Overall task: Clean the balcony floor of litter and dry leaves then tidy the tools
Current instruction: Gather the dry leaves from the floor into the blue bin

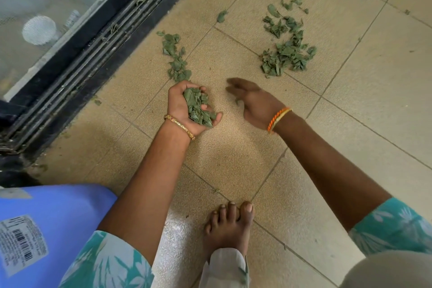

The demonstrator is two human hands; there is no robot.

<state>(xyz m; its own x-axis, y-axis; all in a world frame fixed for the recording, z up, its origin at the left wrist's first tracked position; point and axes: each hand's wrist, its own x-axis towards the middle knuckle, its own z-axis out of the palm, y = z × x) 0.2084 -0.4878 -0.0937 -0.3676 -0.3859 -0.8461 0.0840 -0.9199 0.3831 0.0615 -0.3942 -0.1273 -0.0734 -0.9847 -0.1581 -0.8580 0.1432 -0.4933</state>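
Cupping dry leaves (197, 106), left hand (187, 110); right hand (254, 103) empty beside.

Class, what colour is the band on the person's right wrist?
Orange, a twisted band beside a thin gold one, seen in the head view.

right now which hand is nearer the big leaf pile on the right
Right. The right hand, open and empty, lies just below the big leaf pile; the left hand, cupping leaves, sits farther left.

Barcode sticker (22, 242) print illegible
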